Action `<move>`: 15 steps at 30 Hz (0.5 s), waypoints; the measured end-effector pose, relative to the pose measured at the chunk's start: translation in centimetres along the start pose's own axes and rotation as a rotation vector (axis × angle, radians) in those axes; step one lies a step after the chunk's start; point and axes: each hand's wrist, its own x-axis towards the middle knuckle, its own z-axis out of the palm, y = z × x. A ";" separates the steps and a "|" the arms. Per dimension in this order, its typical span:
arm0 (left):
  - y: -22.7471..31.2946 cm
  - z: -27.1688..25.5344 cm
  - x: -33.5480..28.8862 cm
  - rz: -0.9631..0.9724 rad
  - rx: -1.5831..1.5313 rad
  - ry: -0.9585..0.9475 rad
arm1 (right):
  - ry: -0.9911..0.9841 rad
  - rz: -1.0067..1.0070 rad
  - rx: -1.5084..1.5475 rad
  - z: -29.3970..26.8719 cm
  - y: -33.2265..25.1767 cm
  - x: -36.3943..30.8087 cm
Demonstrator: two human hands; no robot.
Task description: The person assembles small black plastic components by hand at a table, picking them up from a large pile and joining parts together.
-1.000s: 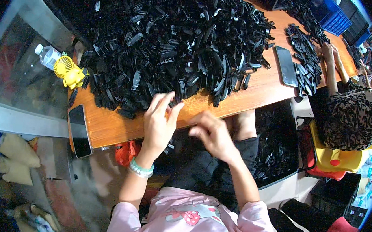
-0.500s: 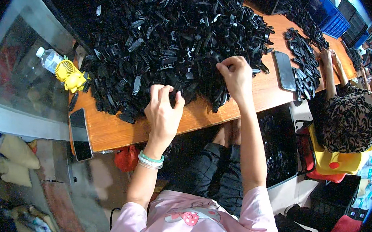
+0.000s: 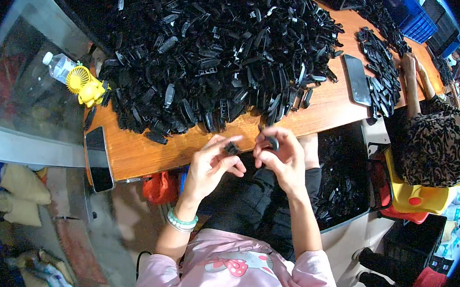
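Observation:
A large heap of small black plastic parts (image 3: 204,59) covers most of the wooden table (image 3: 146,158). Just off the table's front edge, above my lap, my left hand (image 3: 211,166) grips a small black plastic part (image 3: 232,148) between thumb and fingers. Facing it a short way to the right, my right hand (image 3: 284,158) is closed on another black plastic part (image 3: 272,143), dark and curved. The two hands are apart. Motion blurs the fingertips, so the exact shape of both parts cannot be made out.
Phones lie at the table's left corner (image 3: 99,159) and right of the heap (image 3: 357,80). A yellow fan (image 3: 84,86) and a bottle (image 3: 59,67) stand left. A bin of black parts (image 3: 341,186) sits below. A co-worker's hands (image 3: 410,63) handle parts at right.
Both hands have drawn back from the heap toward me and come closer together. Each now shows a black plastic part in its fingers.

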 end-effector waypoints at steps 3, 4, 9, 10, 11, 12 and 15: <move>0.5 -0.4 -0.7 0.084 0.238 0.008 | -0.058 0.010 -0.128 0.5 -0.4 -1.8; 0.7 -0.4 -0.8 0.180 0.447 0.029 | -0.053 0.023 -0.226 1.2 -1.3 -2.1; 1.8 -0.2 -1.6 0.131 0.460 0.025 | -0.218 -0.125 -0.579 1.0 -1.3 -2.1; 2.0 -0.2 -1.8 0.128 0.468 0.010 | -0.220 -0.190 -0.682 1.2 -1.5 -1.9; 2.2 -0.2 -1.9 0.130 0.467 0.008 | -0.219 -0.192 -0.684 1.3 -1.5 -1.9; 2.4 -0.2 -2.0 0.152 0.490 0.002 | -0.226 -0.186 -0.738 1.3 -1.3 -2.0; 2.8 -0.4 -1.8 0.333 0.605 0.001 | -0.220 -0.206 -0.845 2.0 -1.0 -2.2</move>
